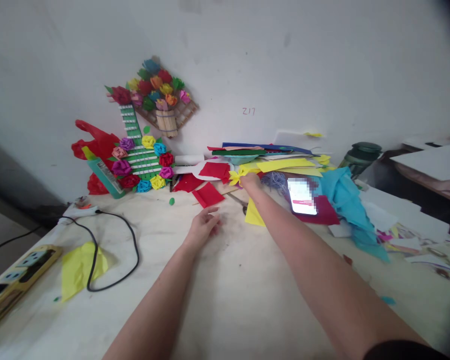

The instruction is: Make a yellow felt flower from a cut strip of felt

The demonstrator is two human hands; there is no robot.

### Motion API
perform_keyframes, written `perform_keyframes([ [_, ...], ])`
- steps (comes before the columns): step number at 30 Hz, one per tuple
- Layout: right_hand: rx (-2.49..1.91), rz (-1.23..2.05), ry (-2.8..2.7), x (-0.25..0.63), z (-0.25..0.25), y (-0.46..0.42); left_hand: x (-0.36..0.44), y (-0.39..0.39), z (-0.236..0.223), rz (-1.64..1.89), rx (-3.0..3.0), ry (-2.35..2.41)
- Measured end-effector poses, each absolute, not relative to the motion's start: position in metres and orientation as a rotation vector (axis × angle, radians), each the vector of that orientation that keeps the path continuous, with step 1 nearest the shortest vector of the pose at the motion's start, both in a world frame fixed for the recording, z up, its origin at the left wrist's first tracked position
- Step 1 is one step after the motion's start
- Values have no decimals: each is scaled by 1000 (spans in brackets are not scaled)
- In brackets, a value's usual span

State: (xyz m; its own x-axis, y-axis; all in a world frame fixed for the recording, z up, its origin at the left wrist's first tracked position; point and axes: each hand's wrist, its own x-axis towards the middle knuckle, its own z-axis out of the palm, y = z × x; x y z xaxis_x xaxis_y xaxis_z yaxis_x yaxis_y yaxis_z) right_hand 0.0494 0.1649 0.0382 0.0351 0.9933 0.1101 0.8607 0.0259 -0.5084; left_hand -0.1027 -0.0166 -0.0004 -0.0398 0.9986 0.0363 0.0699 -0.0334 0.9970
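My right hand [250, 183] reaches to the back of the table, its fingers closed around a yellow folded-paper flower [234, 177]. My own hand hides part of the flower. My left hand [203, 231] rests on the tabletop with loosely bent fingers apart, and holds nothing. Just beyond it lies a square of red paper [208, 195]. Scissors [239, 201] lie between my hands, partly over a yellow paper sheet [254, 214] under my right forearm. More red paper [214, 170] sits on a white piece behind.
Stacked coloured paper [285, 164] lines the wall. Right of my arm are a lit phone [302, 196], blue crepe paper [347, 200] and a dark bottle [361, 156]. Leftward stand a flower-trimmed green craft [144, 162], a glue bottle [105, 175], a looped cable [137, 250] and a power strip [22, 280].
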Motion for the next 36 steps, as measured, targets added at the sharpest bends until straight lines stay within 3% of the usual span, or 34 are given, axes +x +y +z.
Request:
perform_keyframes([
  [10, -1683, 305, -1721, 56, 71, 117, -103, -22, 8, 1252, 1163, 1142],
  [17, -950, 975, -2165, 66, 52, 48, -109, -22, 24, 1418, 689, 927],
  [20, -895, 1066, -2274, 74, 44, 32, -110, -28, 29, 1312, 710, 967],
  [28, -1264, 435, -2363, 76, 28, 23, -99, -38, 20, 1129, 1004, 1184],
  [36, -1180, 366, -2334, 67, 8, 21, -101, -33, 12, 1181, 1106, 1386],
])
